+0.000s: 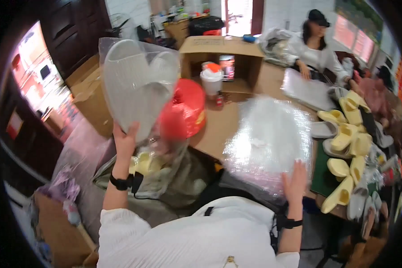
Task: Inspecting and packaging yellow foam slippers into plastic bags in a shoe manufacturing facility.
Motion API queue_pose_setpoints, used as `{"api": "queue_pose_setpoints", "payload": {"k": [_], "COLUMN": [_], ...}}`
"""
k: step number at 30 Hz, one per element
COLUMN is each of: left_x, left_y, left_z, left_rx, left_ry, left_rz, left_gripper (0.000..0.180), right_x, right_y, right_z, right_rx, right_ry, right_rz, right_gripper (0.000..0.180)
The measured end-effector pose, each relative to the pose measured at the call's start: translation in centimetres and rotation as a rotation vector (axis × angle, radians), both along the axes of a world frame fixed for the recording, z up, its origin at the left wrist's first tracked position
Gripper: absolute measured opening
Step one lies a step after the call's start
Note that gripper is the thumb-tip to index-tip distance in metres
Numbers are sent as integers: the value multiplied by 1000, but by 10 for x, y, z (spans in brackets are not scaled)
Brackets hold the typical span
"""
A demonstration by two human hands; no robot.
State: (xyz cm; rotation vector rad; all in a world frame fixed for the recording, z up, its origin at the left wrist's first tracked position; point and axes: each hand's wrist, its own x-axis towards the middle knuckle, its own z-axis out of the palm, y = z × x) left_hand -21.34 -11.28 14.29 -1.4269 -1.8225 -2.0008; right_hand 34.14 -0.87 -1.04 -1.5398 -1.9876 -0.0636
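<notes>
My left hand (124,142) grips the lower part of a clear bag holding a pair of pale grey slippers (126,85), raised at the left above a large sack. Its fingers are closed on the bag. Towards the right, my right hand (295,183) has its fingers stretched out at the near right edge of a stack of clear plastic bags (270,134). Nothing is held in it. Whether the palm presses on the stack I cannot tell. The stack lies on the table and shines with glare.
A cardboard box (223,47) lies open on the table behind a white cup (211,79), a phone (227,67) and a red plastic bundle (190,107). Yellow and grey slippers (344,138) crowd the right side. Beyond them sits a person (317,49). Below my left arm stands a sack (165,176).
</notes>
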Motion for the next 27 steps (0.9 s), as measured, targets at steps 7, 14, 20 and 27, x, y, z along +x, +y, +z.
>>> {"api": "queue_pose_setpoints", "payload": {"k": [7,14,20,27], "left_x": [-119,-112,-108,-82], "left_y": [-79,-22,33,16], "left_z": [-50,-144,-189,-240], "left_rx": [-463,-853,-975,-684], "left_ry": [-40,31,15,-50], "left_rz": [326,363,523,278], "left_gripper": [53,55,51,67], "right_x": [2,7,-2,-1], "right_y": [4,5,3,-1], "right_z": [-13,-24,-19,-12], "right_rx": [-54,-14,-4,8], "right_ry": [-92,-119,-117,-71], "right_rz": [-22,-27,-9,-37], "right_gripper": [64,65,63,63]}}
